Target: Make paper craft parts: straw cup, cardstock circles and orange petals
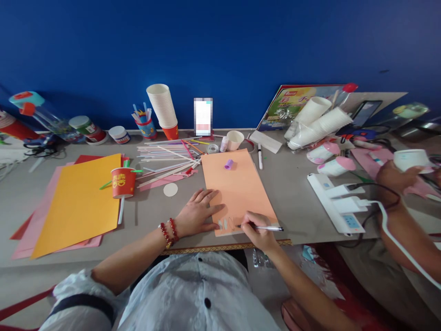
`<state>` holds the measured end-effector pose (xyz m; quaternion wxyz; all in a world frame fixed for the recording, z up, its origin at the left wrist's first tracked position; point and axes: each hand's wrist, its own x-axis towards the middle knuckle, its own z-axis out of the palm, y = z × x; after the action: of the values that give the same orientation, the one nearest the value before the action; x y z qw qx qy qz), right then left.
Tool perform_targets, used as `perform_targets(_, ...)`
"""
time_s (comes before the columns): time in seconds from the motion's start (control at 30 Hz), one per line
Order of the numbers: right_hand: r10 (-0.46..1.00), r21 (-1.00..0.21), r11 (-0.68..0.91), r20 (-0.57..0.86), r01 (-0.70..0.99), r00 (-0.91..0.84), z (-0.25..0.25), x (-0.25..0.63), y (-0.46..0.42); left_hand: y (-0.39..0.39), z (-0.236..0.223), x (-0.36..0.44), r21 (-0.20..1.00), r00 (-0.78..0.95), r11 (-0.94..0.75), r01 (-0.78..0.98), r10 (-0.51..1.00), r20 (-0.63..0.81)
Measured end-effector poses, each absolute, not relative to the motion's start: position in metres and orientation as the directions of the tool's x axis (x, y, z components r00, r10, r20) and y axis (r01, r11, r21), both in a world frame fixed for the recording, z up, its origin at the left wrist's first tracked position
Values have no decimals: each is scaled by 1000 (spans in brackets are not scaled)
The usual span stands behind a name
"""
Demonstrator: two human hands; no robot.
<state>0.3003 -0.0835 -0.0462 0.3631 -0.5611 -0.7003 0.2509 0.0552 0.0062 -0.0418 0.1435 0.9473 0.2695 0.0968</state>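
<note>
My left hand (198, 212) lies flat with fingers spread on the near left part of a salmon paper sheet (237, 186), pinning it to the grey table (292, 197). My right hand (257, 228) is closed round a pen (267, 227) whose tip touches the sheet's near edge, beside small drawn shapes. A short purple tube (228, 164) rests on the far part of the sheet.
A yellow sheet (79, 202) over pink and red ones lies at left, with a red paper cup (123, 182) on a straw. Straws (168, 156), stacked cups (163, 108), a tape roll (212, 148) and a marker (260, 156) lie behind. Another person's arm (403, 216) holds a cup (411, 159) at right, near a power strip (339, 202).
</note>
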Motion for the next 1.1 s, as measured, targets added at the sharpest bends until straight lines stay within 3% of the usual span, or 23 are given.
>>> perform_targets(0.9, 970, -824, 241, 203, 513, -130, -52, 305, -83, 7, -44, 55, 321, 838, -818, 477, 533, 114)
perform_targets(1.1, 975, -879, 221, 202, 423, -90, -56, 306, -86, 6, -44, 55, 319, 838, -818, 478, 534, 114)
